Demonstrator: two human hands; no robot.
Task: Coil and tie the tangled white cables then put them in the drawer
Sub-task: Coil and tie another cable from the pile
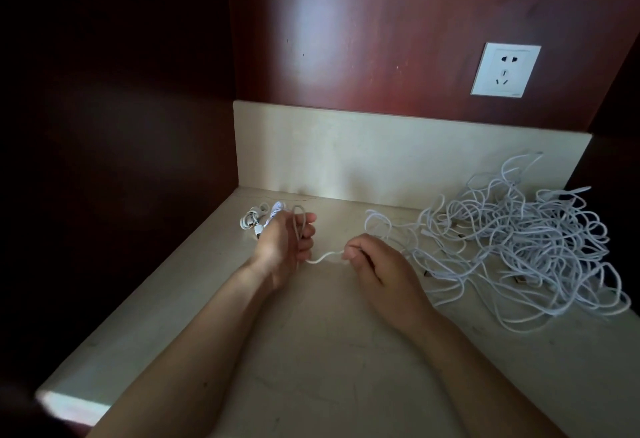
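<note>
**One cable half-coiled, tangle off to the right**

On the counter (311, 351), the tangled white cables (519, 247) lie heaped just right of the right hand (374, 264). That hand pinches a strand (325, 258) running leftward to the left hand (284, 243), which is curled round a loop (299, 226). Behind it sits what seems a finished coil (254, 217).

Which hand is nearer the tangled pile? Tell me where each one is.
Right. The right hand sits just left of the pile, pinching a cable. The left hand is farther left, holding loops of that cable.
</note>
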